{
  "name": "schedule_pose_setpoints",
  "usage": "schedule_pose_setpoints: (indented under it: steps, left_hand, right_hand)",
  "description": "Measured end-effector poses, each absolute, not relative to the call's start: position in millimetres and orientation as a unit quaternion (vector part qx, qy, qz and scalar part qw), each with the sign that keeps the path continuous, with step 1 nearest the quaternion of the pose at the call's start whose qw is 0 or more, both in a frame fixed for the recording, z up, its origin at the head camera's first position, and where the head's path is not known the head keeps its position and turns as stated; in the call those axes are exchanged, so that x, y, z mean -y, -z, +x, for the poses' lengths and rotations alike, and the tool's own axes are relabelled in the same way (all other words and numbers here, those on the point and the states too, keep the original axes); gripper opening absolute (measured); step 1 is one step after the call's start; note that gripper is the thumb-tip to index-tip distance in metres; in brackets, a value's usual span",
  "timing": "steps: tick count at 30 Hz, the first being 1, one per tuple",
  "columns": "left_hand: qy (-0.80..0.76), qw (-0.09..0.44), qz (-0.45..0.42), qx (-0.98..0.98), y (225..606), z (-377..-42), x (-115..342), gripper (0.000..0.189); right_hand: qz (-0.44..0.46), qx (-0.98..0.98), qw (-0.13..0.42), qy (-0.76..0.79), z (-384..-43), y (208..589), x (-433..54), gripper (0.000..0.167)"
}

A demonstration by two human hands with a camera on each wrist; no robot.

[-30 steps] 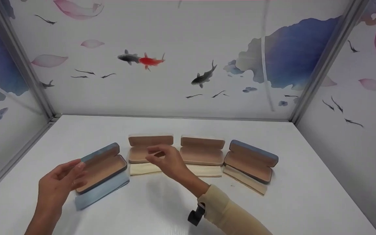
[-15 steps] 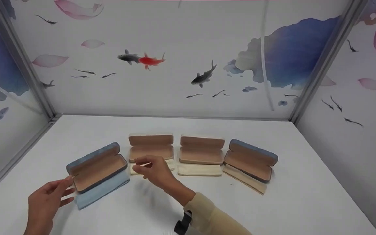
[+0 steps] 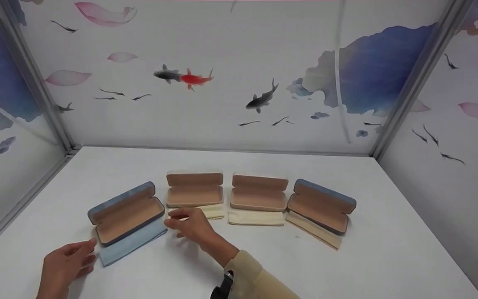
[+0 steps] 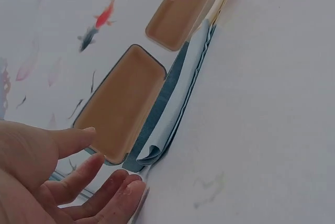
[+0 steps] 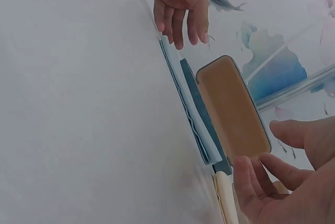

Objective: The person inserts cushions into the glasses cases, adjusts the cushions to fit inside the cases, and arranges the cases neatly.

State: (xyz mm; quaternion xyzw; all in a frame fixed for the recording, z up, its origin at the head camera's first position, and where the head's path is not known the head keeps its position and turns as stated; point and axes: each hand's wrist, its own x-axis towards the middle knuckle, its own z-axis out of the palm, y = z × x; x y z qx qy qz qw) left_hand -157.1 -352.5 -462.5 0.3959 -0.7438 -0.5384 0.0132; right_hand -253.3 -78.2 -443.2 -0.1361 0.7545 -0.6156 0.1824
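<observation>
In the head view a blue glasses case (image 3: 130, 220) stands with its lid up at the left, its inside tan. A folded light blue cloth (image 3: 133, 244) lies along its near side. My left hand (image 3: 67, 263) is beside the left end of this cloth, fingers loosely bent and holding nothing. At the cloth's other end is my right hand (image 3: 193, 226), its fingers also relaxed around nothing. It partly covers a cream cloth (image 3: 214, 211) lying before an opened cream case (image 3: 195, 195). The left wrist view shows the left fingertips (image 4: 133, 192) close to the blue cloth's end.
Further right are another opened cream case (image 3: 259, 199) with a cream cloth (image 3: 255, 218), and an opened blue case (image 3: 318, 211) with a beige cloth (image 3: 313, 230). The cases form an arc on the white table (image 3: 305, 274). Panels printed with fish enclose its back and sides.
My left hand has moved down and away from the blue case to the cloth's left end. My right hand has come down and left, from over the cream case to the blue cloth's right end.
</observation>
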Motion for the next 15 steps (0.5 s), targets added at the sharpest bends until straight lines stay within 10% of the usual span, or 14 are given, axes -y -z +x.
schedule_pose_setpoints:
  steps: [15]
  left_hand:
    - [0.544, -0.021, 0.359, 0.758, 469.0, -159.0, 357.0, 0.059]
  right_hand:
    - [-0.068, -0.801, 0.178, 0.568, -251.2, 445.5, 106.1, 0.030]
